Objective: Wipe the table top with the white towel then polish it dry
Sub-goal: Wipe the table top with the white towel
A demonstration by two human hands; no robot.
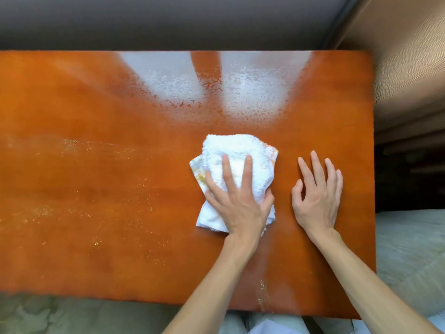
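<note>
Table top (pixel 96 189): glossy orange-brown wood filling most of the view; a bright mottled reflection lies across the far middle, and small wet specks and streaks are scattered over the left half and near the front edge
Floor (pixel 72 317): pale, greenish, showing below the table's near edge
White towel (pixel 237 162): bunched and crumpled, lying flat on the table top right of centre, with faint yellow-orange marks on its left and right edges
Left hand (pixel 237 206): spread over the near part of the towel, fingers straight and pressing it down onto the wood, thumb tucked against the towel's right side
Right hand (pixel 317 196): just beside the towel, apart from it, fingers loosely extended and resting on bare wood, holding nothing
</note>
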